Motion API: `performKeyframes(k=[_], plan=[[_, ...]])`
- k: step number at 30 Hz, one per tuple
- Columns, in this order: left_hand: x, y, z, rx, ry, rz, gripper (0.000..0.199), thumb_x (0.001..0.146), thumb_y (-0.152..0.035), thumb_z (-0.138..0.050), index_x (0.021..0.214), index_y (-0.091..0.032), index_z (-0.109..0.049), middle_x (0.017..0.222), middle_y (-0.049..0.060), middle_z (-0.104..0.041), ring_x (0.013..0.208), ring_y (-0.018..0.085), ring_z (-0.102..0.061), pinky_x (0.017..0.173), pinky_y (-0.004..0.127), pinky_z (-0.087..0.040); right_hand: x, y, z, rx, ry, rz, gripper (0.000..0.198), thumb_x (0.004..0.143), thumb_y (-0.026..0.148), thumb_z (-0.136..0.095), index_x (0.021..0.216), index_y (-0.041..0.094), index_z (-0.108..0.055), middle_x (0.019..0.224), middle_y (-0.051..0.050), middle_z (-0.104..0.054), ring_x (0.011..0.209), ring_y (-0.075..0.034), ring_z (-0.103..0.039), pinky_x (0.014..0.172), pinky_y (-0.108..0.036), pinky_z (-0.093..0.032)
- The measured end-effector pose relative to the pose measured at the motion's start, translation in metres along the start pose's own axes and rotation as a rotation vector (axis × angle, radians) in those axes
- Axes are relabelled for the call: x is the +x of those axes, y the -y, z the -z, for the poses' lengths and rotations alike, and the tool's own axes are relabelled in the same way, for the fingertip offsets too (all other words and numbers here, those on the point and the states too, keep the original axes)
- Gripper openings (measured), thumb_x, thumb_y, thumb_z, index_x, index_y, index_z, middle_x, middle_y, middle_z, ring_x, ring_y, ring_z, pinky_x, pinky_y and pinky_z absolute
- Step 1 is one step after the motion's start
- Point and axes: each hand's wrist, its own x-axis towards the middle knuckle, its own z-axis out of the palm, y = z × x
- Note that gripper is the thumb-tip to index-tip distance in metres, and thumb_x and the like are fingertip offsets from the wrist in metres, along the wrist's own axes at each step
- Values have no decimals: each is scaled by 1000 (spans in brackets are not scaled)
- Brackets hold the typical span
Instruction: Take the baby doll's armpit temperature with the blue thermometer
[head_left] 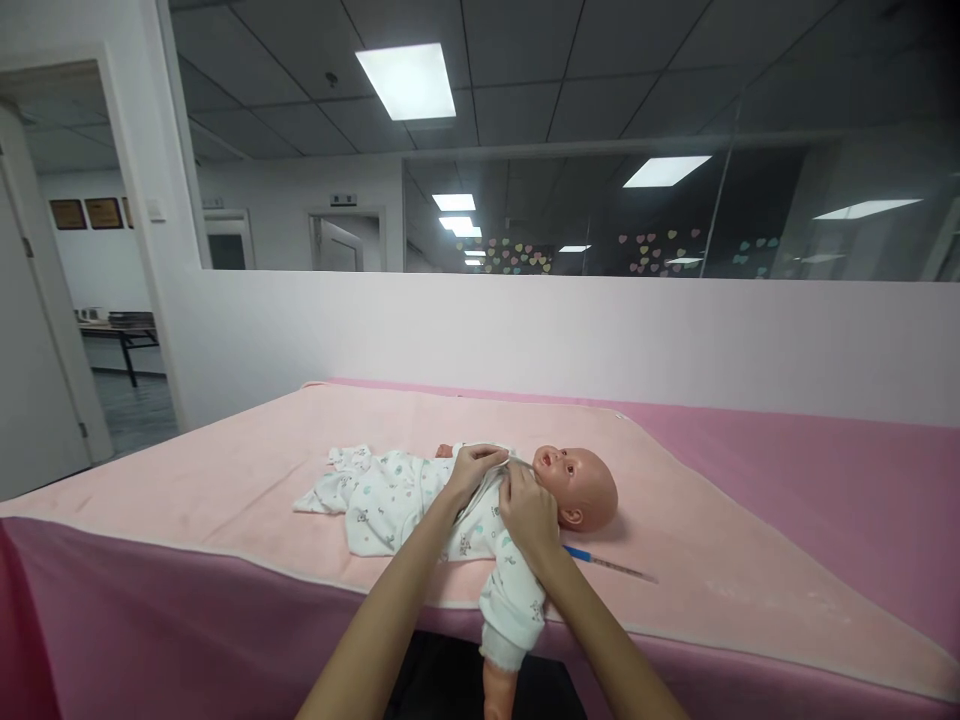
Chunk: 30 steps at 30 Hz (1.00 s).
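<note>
A baby doll (589, 487) lies on its back, its head to the right and its legs to the left. It wears a white printed romper (394, 500). My left hand (474, 468) is at the doll's chest, its fingers closed on the romper's front edge. Close beside it, just below the doll's chin, my right hand (529, 510) pinches the same cloth near the collar. The fastening between my fingertips is too small to make out. One doll arm (511, 615) hangs toward me over the table's near edge.
A pink blanket (225, 470) covers the table over a darker pink cloth (862, 490). A thin blue-ended stick (615, 567), perhaps a thermometer, lies right of the doll. Behind stands a white half wall (525, 335) with glass above; a doorway (112, 250) is at the left.
</note>
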Motion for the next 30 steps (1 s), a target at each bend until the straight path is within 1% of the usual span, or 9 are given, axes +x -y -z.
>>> performKeyframes(k=[2, 6, 8, 10, 15, 17, 25, 30], plan=[[1, 0, 0, 5, -1, -3, 20, 60, -30, -70, 71, -13, -70, 74, 6, -69, 74, 17, -60, 72, 28, -45, -6, -6, -5, 100, -63, 7, 24, 80, 13, -37, 91, 17, -59, 76, -6, -63, 60, -16, -57, 51, -24, -38], [1, 1, 0, 16, -12, -15, 17, 59, -24, -69, 72, -13, -71, 76, 6, -69, 76, 17, -60, 72, 27, -45, -13, -16, -4, 372, -189, 42, 25, 75, 8, -35, 85, 17, -56, 80, -5, -62, 71, -16, -58, 62, -25, -43], [0, 0, -1, 23, -5, -20, 16, 58, -21, -69, 73, -13, -71, 77, 6, -70, 77, 17, -60, 72, 27, -45, -13, -16, -3, 445, -226, 41, 25, 74, 7, -35, 83, 18, -56, 78, -4, -61, 73, -16, -57, 65, -26, -45], [-1, -2, -1, 39, 28, -20, 16, 58, -19, -67, 73, -13, -71, 77, 6, -70, 77, 18, -61, 72, 26, -45, -12, -15, -3, 487, -249, 32, 24, 75, 7, -36, 82, 18, -56, 77, -4, -60, 73, -15, -57, 66, -26, -45], [-5, -3, -1, 154, 216, -66, 16, 62, -18, -63, 74, -12, -72, 76, 7, -70, 77, 19, -62, 72, 27, -47, -9, -12, -4, 509, -270, 21, 21, 79, 9, -38, 82, 18, -56, 78, -3, -60, 76, -15, -57, 68, -26, -46], [-5, -1, 0, 169, 254, -85, 17, 63, -20, -62, 75, -12, -72, 77, 7, -70, 77, 20, -62, 72, 28, -47, -8, -12, -4, 491, -273, 14, 21, 80, 9, -38, 83, 18, -56, 81, -4, -61, 78, -15, -57, 70, -27, -47], [-4, -2, -1, 129, 241, -61, 19, 63, -22, -64, 77, -11, -71, 75, 7, -69, 75, 19, -61, 70, 27, -48, -6, -12, -3, 432, -241, -10, 22, 80, 11, -38, 89, 18, -57, 89, -5, -60, 84, -16, -56, 73, -27, -46], [-4, -3, -2, 75, 228, -33, 20, 61, -25, -67, 75, -11, -70, 73, 7, -68, 72, 18, -61, 67, 27, -47, -6, -12, -4, 441, -201, -42, 21, 80, 12, -39, 90, 18, -56, 87, -5, -58, 83, -16, -55, 72, -27, -46]])
